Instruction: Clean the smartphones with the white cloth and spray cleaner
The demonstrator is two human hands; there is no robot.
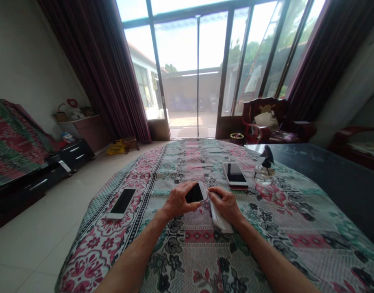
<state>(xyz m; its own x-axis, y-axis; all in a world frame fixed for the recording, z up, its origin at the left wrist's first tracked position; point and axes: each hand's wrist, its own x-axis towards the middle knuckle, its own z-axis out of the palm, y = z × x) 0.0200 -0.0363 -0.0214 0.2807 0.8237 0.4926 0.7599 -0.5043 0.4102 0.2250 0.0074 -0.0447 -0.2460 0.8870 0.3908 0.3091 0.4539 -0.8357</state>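
My left hand (178, 199) is closed around a white smartphone (195, 193) with a dark screen, held sideways above the tablecloth. Pinched in my right hand (225, 203) is a white cloth (219, 219), whose loose end hangs down toward the table. The cloth's upper tip meets the phone's right end, close to my right fingertips. Off to the left lies a white phone (122, 202), screen up. Beyond my right hand rests a small stack of phones (235, 175), the top one white-framed with a dark screen.
A clear spray bottle (264, 171) with a black trigger head stands at the right. The patterned tablecloth (205, 240) covers the table. A dark glossy surface (315, 171) adjoins it on the right. Farther off are a wooden chair (251, 110) and a glass door (187, 81).
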